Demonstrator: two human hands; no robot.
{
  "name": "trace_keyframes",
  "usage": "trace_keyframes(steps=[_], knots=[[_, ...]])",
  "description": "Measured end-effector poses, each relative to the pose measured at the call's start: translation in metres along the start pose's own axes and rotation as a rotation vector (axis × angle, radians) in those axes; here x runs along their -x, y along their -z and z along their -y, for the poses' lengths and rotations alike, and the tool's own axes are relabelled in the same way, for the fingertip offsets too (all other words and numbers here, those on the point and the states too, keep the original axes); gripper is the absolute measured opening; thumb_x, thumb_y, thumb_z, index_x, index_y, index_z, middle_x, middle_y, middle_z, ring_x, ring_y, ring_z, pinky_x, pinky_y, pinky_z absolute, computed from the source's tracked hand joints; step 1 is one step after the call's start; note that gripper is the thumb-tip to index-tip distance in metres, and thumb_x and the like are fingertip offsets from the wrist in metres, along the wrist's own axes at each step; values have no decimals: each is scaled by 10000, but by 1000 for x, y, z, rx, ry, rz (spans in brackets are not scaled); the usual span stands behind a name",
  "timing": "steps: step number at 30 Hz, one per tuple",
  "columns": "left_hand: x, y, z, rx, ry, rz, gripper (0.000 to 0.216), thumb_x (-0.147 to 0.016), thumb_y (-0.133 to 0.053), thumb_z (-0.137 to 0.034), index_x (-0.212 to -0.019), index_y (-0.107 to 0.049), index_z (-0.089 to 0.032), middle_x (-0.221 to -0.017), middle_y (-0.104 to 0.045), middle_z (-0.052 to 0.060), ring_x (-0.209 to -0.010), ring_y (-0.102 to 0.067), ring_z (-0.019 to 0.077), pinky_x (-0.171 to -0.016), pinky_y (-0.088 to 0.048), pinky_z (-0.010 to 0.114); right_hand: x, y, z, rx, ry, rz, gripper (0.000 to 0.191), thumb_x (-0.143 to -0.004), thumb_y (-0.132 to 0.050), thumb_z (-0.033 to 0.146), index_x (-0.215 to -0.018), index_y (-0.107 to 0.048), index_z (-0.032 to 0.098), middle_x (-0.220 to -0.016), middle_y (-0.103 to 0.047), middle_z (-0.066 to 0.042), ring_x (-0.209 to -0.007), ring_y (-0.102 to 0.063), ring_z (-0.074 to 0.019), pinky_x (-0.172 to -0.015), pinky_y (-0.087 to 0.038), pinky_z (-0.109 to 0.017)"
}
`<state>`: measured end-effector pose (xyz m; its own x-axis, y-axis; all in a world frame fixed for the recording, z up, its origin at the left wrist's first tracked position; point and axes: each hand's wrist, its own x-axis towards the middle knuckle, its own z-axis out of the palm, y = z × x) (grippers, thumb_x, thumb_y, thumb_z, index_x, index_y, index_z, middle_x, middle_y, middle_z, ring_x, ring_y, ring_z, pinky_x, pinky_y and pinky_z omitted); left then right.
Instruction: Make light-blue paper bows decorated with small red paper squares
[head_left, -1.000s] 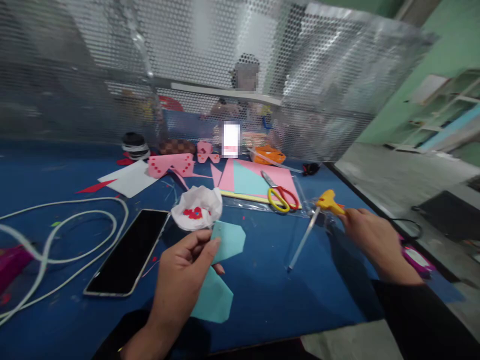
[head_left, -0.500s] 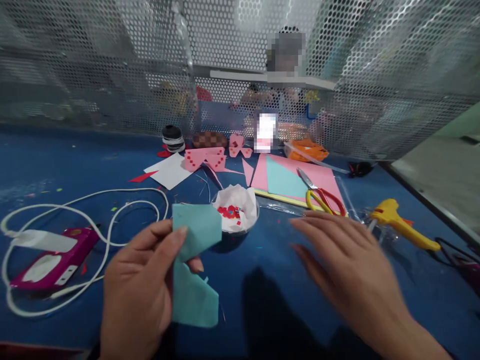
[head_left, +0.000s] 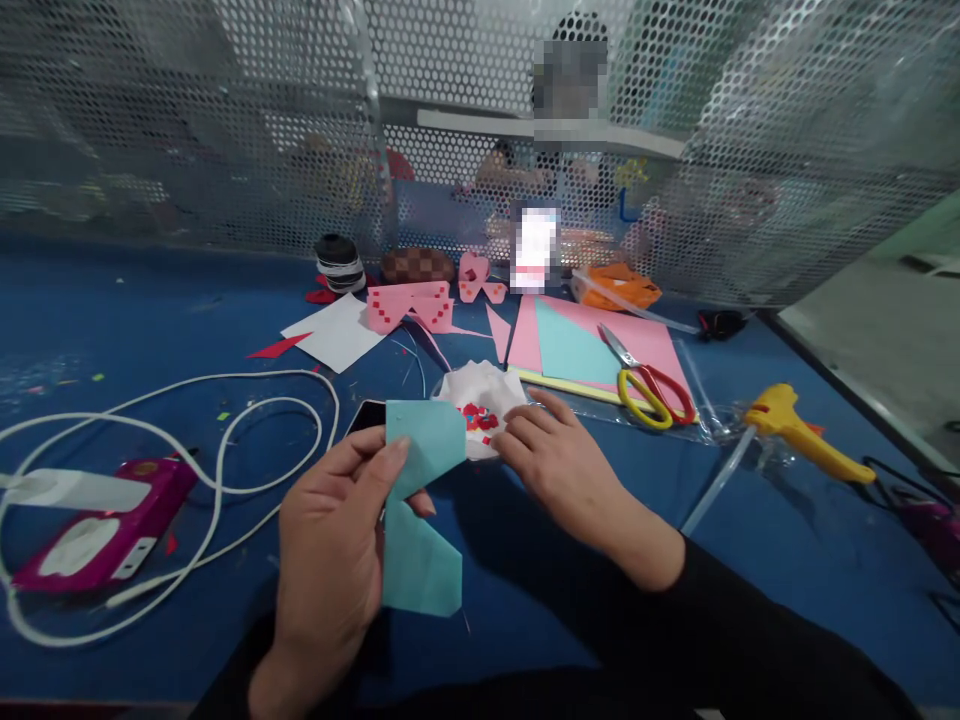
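My left hand (head_left: 334,540) pinches a light blue cut paper shape (head_left: 420,510) between thumb and fingers and holds it upright over the blue table. My right hand (head_left: 559,460) reaches to a white paper-lined dish (head_left: 480,395) of small red bits, its curled fingertips at the dish's rim next to the red pieces. Whether the fingers hold a red bit is hidden. A dark phone (head_left: 366,415) peeks out behind the blue paper.
A yellow glue gun (head_left: 802,430) lies at the right with a clear glue stick (head_left: 716,482). Red-and-yellow scissors (head_left: 649,385) rest on pink and blue sheets (head_left: 585,350). White cable (head_left: 225,450) and a magenta device (head_left: 97,525) lie left. A perforated metal screen (head_left: 225,120) stands behind.
My right hand left the glue gun on the table, swept left and now touches the dish of red bits. My left hand kept the blue paper and raised it slightly.
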<state>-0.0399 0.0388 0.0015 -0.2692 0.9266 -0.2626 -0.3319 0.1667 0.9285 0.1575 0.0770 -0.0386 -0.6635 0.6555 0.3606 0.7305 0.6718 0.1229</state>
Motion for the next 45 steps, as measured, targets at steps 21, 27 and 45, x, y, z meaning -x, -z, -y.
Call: trace_keyframes(steps=[21, 27, 45], knots=[[-1, 12, 17, -148, 253, -124, 435, -468, -914, -397, -830, -735, -234, -461, -626, -25, -324, -544, 180, -242, -472, 278, 15, 59, -15, -91, -239, -123, 136, -910, -586, 94, -909, -701, 166, -888, -697, -75, -840, -643, -221, -801, -453, -387], [2, 13, 19, -194, 255, -97, 377, -523, -883, -439, -812, -744, -240, -436, -605, -5, -374, -564, 188, -287, -483, 260, -4, 33, -18, -138, -145, 349, 154, -894, -633, 143, -776, -708, 207, -739, -651, -4, -713, -568, -181, -671, -273, -358], [-3, 20, 24, -196, 334, -72, 513, -458, -908, -516, -862, -745, -244, -454, -636, 5, -371, -581, 215, -296, -499, 300, -23, 28, -14, -131, -223, 704, 156, -870, -642, 187, -730, -710, 202, -792, -676, -15, -804, -579, -189, -692, -220, -366]])
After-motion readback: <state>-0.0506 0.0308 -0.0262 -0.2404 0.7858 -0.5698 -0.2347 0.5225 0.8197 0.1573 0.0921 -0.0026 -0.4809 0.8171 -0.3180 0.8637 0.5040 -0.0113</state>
